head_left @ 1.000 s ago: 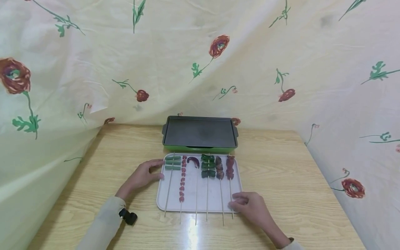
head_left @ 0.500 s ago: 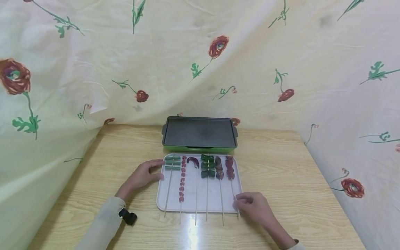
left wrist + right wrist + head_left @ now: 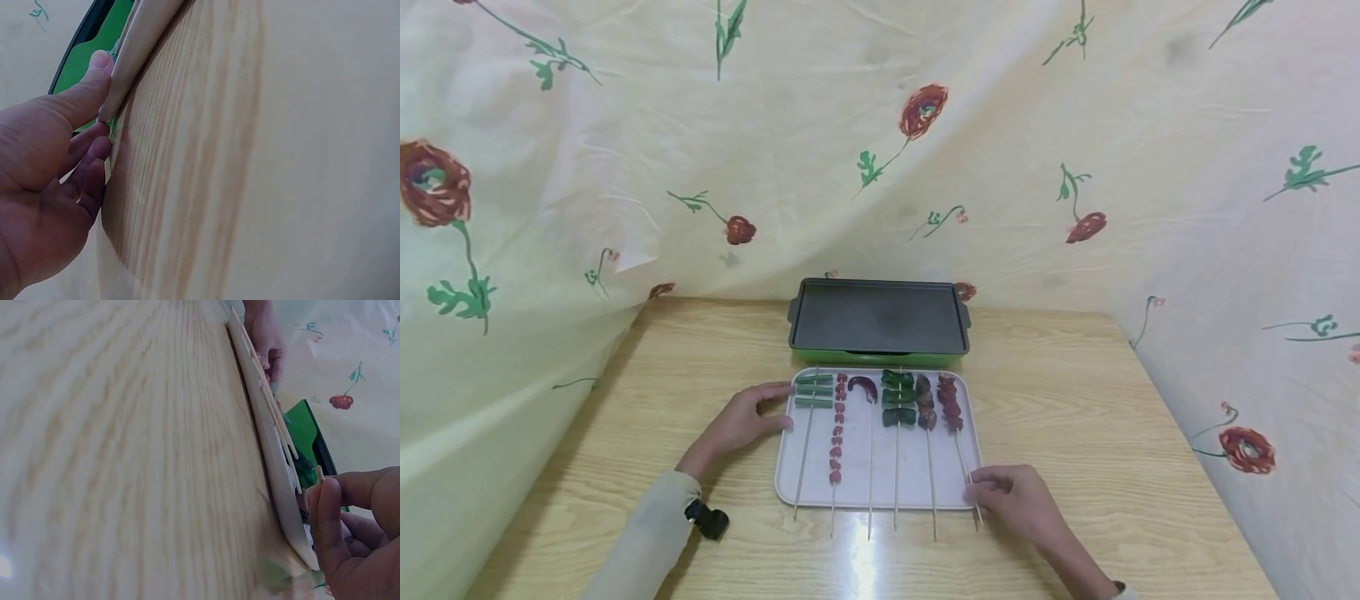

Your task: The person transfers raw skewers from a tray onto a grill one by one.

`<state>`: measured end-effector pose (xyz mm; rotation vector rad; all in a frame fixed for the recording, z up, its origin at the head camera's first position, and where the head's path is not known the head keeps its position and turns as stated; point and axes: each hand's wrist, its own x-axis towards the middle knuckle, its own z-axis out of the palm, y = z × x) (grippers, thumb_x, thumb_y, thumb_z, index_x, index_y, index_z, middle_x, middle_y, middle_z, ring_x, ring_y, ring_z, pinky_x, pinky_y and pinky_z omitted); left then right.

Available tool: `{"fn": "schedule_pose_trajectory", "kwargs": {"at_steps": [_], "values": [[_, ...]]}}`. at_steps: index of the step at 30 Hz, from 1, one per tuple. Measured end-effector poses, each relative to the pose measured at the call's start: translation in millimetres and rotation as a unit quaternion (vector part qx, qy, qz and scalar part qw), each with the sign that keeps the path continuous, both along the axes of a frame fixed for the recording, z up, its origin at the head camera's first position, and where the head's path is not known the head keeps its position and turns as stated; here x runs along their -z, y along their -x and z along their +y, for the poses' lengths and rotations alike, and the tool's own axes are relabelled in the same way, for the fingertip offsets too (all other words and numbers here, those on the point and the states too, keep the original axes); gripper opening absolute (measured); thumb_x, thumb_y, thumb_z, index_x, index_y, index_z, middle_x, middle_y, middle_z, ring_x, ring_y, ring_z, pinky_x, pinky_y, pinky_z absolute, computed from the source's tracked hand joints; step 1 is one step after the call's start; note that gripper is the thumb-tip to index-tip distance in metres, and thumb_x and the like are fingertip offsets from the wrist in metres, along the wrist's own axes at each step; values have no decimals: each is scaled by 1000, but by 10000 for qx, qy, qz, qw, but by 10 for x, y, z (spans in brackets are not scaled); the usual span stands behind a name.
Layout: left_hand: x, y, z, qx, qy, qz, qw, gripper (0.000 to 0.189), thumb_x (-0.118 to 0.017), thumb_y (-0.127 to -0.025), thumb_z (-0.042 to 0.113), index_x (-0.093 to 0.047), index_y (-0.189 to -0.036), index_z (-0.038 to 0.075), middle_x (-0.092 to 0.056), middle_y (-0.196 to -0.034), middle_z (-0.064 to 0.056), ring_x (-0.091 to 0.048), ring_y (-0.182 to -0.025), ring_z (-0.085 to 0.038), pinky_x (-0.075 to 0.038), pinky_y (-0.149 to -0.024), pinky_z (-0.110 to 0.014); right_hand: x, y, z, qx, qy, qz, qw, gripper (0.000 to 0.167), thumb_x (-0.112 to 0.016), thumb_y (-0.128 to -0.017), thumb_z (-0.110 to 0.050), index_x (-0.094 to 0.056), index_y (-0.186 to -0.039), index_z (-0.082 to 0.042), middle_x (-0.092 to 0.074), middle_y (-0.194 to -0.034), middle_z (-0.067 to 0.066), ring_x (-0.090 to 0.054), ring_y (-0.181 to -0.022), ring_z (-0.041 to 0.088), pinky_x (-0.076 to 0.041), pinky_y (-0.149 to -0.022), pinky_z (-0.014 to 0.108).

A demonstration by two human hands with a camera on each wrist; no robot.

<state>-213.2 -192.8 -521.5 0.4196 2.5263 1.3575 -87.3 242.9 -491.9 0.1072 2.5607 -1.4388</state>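
Note:
My right hand [image 3: 1015, 500] pinches the bamboo stick [image 3: 319, 472] of the rightmost skewer between thumb and fingers, at the tray's front right corner. Dark red meat pieces [image 3: 951, 404] on that skewer lie on the white tray [image 3: 850, 467], the stick slanting down to the right. My left hand [image 3: 745, 425] rests against the tray's left edge, thumb and fingers apart; the left wrist view shows the thumb [image 3: 99, 62] and fingertips touching the tray wall [image 3: 134, 53]. Other skewers lie alongside: green stalks [image 3: 814, 392], small red pieces [image 3: 837, 431], a curved purple piece [image 3: 865, 388], green pepper pieces [image 3: 899, 398] and brownish meat [image 3: 927, 404].
A black griddle [image 3: 880, 317] with a green base stands right behind the tray. Sticks overhang the tray's front rim. The wooden table [image 3: 1075, 400] extends on both sides, with a floral cloth [image 3: 1000, 167] hanging behind it.
My right hand has moved slightly right and toward me with the stick. The rightmost skewer has swung from nearly straight to slanted. My left hand stays at the tray's edge.

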Motion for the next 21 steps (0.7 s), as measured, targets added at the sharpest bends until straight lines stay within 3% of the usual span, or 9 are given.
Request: {"fn": "schedule_pose_trajectory", "kwargs": {"at_steps": [7,13,21], "values": [[1,1,-5,33,1,26,10000,62,-80,-89,24,-58,-146,12,-49,-156,-10,-38,-148,-35,-31,-122,-54,-129,-98,-14,-11,-12,75,10000,25,-79,-88,-12,-75,-107,4,-77,-89,11,-72,-74,16,-60,-65,24],[8,4,-18,5,-16,1,10000,61,-80,-90,24,-58,-145,12,-49,-156,-10,-38,-148,-34,-31,-122,-53,-329,-157,9,-50,-4,126,9999,30,-79,-89,-13,-74,-113,4,-76,-89,8,-71,-72,17,-61,-64,28],[13,0,-16,67,-79,104,9999,61,-80,-90,23,-58,-145,9,-49,-155,-13,-39,-147,-37,-33,-120,-54,-650,-68,58,-96,-209,384,9990,27,-78,-91,-15,-75,-112,1,-75,-88,8,-70,-71,15,-60,-64,29]]}}
